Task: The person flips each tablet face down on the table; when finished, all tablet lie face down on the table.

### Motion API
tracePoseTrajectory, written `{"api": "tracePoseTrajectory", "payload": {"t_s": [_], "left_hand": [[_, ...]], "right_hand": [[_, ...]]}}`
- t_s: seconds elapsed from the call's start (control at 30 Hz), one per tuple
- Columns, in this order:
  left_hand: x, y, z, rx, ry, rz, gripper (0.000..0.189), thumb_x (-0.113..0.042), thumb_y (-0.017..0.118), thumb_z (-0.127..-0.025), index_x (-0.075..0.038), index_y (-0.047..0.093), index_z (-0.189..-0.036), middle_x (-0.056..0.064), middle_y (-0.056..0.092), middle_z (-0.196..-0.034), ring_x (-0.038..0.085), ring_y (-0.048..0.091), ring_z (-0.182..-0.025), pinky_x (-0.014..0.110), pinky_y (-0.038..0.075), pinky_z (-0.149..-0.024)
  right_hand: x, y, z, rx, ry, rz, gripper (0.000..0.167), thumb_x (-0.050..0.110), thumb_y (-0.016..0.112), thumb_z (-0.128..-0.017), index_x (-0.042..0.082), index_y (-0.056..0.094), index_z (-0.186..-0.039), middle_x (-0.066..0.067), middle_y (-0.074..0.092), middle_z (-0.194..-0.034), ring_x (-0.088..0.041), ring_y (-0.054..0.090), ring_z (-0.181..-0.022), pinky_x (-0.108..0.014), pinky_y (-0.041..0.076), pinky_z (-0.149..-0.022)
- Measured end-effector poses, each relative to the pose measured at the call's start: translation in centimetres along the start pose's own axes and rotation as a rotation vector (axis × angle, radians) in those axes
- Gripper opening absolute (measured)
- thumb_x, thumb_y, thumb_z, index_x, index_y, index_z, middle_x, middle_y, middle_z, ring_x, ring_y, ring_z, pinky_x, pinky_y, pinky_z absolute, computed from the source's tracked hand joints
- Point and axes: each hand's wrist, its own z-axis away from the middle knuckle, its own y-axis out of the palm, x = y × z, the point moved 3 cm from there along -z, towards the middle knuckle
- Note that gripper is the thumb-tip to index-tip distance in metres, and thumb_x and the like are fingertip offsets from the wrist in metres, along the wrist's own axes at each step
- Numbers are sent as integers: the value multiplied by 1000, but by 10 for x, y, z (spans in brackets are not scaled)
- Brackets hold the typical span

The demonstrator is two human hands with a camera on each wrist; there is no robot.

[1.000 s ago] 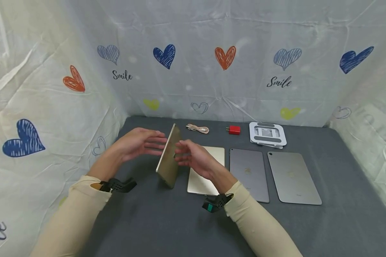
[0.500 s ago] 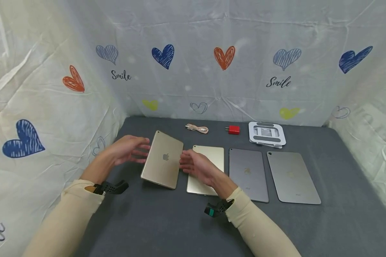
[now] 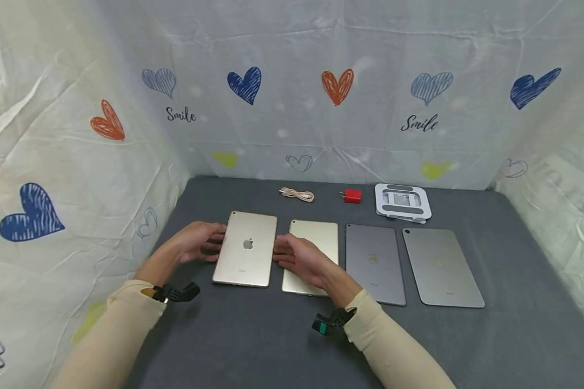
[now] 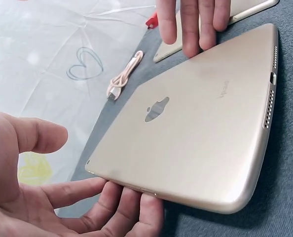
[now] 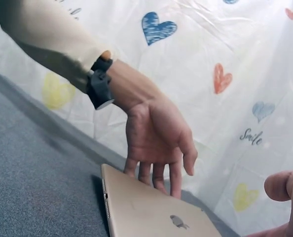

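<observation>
A gold tablet (image 3: 245, 248), its back with the apple logo facing up, lies between my two hands on the left part of the table. My left hand (image 3: 197, 242) is at its left edge; in the left wrist view the fingertips (image 4: 151, 210) touch the tablet's side, and the thumb stays apart. At the opposite edge is my right hand (image 3: 304, 260), its extended fingers (image 4: 190, 29) meeting the side. This hand partly covers a second gold tablet (image 3: 316, 231). A shadow shows along the tablet's lower edge; whether it lies fully flat I cannot tell.
Farther right lie a dark grey tablet (image 3: 375, 248) and a silver tablet (image 3: 443, 267), backs up. Along the rear are a coiled pink cable (image 3: 297, 194), a red plug adapter (image 3: 352, 196) and a folded white stand (image 3: 403, 202). A heart-printed sheet (image 3: 292, 124) hangs behind.
The gold tablet stood on edge between my hands, then turned its back toward the camera and leaned down to lie nearly flat. Both hands have lowered alongside it.
</observation>
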Motion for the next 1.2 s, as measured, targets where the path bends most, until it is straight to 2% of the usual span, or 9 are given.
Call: {"api": "tracePoseTrajectory", "payload": {"t_s": [0.2,0.3,0.5,0.6,0.87,0.97,1.07,1.13,1.2], "left_hand": [[0,7,-5,-12,-5,-21,63,-33,52,-115,5,36,-163,26,43,-162,31,61,-119,39,64,-85],[0,11,-6,-16,-4,-71,64,-33,52,-115,6,37,-163,27,45,-160,33,63,-120,39,64,-85],[-6,20,-1,-3,17,-200,67,-32,52,-115,12,36,-163,33,41,-162,46,56,-143,49,66,-99],[-10,22,1,-6,37,-241,65,-31,53,-116,13,38,-162,35,40,-164,50,52,-148,51,65,-104],[-9,23,7,-1,73,-300,61,-28,52,-117,16,43,-158,37,43,-164,51,57,-144,49,67,-100],[-9,19,10,-26,115,-333,60,-29,52,-117,15,44,-158,37,45,-163,52,58,-143,48,67,-99],[-12,8,19,-85,192,-397,61,-32,52,-117,10,45,-160,35,51,-160,50,60,-141,49,67,-99],[-17,-2,32,-143,261,-460,62,-37,52,-116,6,46,-162,33,54,-158,49,62,-138,51,66,-100],[-24,-13,48,-210,344,-533,64,-40,52,-116,3,45,-163,31,55,-158,49,62,-138,56,63,-102]], "right_hand": [[1,-2,2,-1,2,-15,67,34,44,-116,-9,31,-167,-28,35,-173,-42,36,-163,-49,30,-138],[1,-2,4,-3,5,-15,68,34,44,-116,-9,30,-167,-29,34,-174,-42,34,-164,-49,29,-138],[2,-6,7,6,5,-16,69,33,43,-116,-10,26,-168,-30,31,-175,-43,31,-165,-49,28,-138],[3,-7,7,9,4,-18,69,33,43,-116,-9,27,-168,-29,31,-175,-42,30,-166,-48,28,-138],[2,-9,12,58,-11,-16,71,34,43,-117,-7,21,-170,-30,23,-178,-45,25,-167,-52,28,-138],[4,-17,24,69,-47,16,71,34,43,-118,-6,20,-172,-29,20,-179,-46,24,-167,-54,28,-137],[15,-36,46,34,-135,103,67,31,44,-118,-3,24,-171,-29,24,-178,-50,28,-165,-56,31,-136],[27,-56,69,-19,-219,211,63,29,45,-118,-1,30,-171,-27,30,-177,-49,34,-162,-51,36,-134],[43,-79,98,-83,-331,358,59,25,46,-117,-1,35,-169,-27,38,-173,-43,43,-159,-39,41,-131]]}}
